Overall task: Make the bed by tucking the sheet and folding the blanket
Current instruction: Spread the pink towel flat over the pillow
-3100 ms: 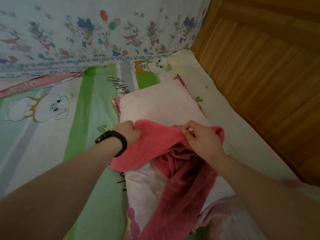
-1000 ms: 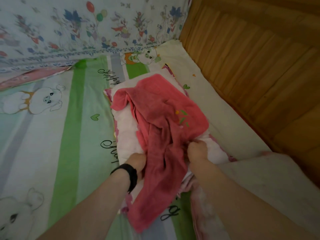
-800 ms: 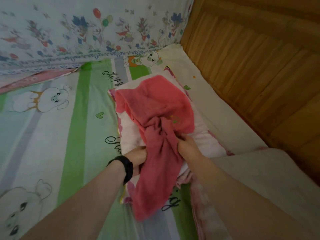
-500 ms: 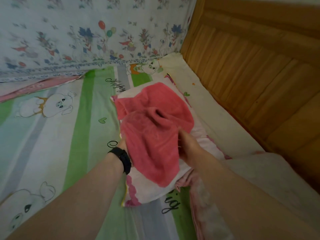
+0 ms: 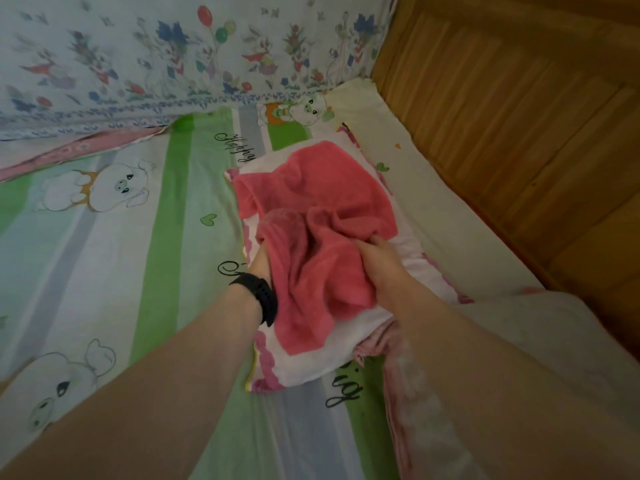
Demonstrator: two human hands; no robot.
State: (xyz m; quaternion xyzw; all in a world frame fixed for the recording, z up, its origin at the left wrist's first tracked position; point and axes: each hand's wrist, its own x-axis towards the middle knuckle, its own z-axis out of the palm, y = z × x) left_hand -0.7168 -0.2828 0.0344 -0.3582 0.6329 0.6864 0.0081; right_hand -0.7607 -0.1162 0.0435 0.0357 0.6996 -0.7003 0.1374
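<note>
A pink blanket (image 5: 322,216) is bunched on a white pillow (image 5: 346,355) near the bed's headboard corner. Its folds are gripped by the right hand (image 5: 381,261); the left hand (image 5: 259,261) is buried under the cloth, its grip unseen. A striped sheet (image 5: 156,271) is spread beneath.

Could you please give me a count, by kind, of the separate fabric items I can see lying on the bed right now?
Pink towel, held by the left hand and the right hand: 1
White pillow with pink trim: 1
Striped cartoon sheet: 1
Pale blanket at lower right: 1
Total: 4
</note>
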